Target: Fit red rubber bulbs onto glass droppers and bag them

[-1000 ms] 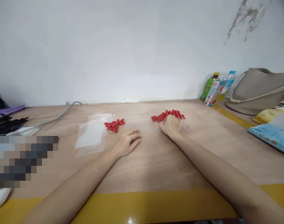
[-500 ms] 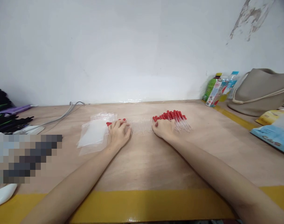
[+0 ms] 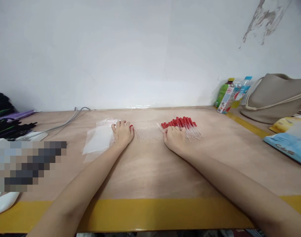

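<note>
Both hands lie palm down on the wooden table (image 3: pixel 150 171), well apart from each other with a row of clear glass tubes (image 3: pixel 149 133) between them. The left hand (image 3: pixel 122 132) rests flat, fingers spread a little, over a small heap of red rubber bulbs (image 3: pixel 131 126), of which only one red tip shows at its right edge; whether it grips any of them cannot be told. Its fingertips touch the edge of a stack of clear plastic bags (image 3: pixel 98 140) lying just to its left. The right hand (image 3: pixel 174 137) rests with its fingers curled on the near ends of a row of assembled droppers (image 3: pixel 183 125) with red bulbs, which fan out beyond and to the right of it; whether it clamps one cannot be told. At the far right edge stand bottles (image 3: pixel 230 93) against the wall, beside a beige bag (image 3: pixel 276 97) and a blue and yellow packet (image 3: pixel 287 140). A grey cable (image 3: pixel 63 123) runs along the table at the far left, near dark items (image 3: pixel 7 126).
</note>
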A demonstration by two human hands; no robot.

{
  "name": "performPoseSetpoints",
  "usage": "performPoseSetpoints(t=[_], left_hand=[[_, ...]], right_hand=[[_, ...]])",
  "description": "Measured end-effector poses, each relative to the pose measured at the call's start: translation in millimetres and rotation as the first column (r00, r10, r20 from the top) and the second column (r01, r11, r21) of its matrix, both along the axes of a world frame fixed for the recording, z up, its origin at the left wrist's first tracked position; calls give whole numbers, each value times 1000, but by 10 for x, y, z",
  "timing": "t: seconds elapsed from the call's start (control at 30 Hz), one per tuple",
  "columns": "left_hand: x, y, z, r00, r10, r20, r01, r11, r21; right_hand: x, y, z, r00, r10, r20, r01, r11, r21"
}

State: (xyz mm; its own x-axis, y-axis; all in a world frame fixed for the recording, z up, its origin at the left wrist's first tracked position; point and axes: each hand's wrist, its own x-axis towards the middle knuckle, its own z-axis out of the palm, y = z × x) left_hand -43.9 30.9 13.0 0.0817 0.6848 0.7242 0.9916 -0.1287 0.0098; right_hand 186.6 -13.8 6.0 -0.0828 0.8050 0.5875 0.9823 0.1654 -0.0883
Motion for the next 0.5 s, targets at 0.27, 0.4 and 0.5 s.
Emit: performPoseSetpoints(t=[0.27, 0.4, 0.5], left_hand=[[42, 234, 87, 987, 41, -156, -71, 979, -189], [65, 176, 131, 998, -7, -68, -7, 980, -200], [70, 19, 134, 994, -103, 24, 105, 989, -104]], right_hand=[[272, -280, -92, 979, 199, -45, -191, 971, 145], [280, -266, -108, 977, 200, -75, -189, 972, 137], [279, -239, -107, 963, 253, -96, -241, 964, 113]])
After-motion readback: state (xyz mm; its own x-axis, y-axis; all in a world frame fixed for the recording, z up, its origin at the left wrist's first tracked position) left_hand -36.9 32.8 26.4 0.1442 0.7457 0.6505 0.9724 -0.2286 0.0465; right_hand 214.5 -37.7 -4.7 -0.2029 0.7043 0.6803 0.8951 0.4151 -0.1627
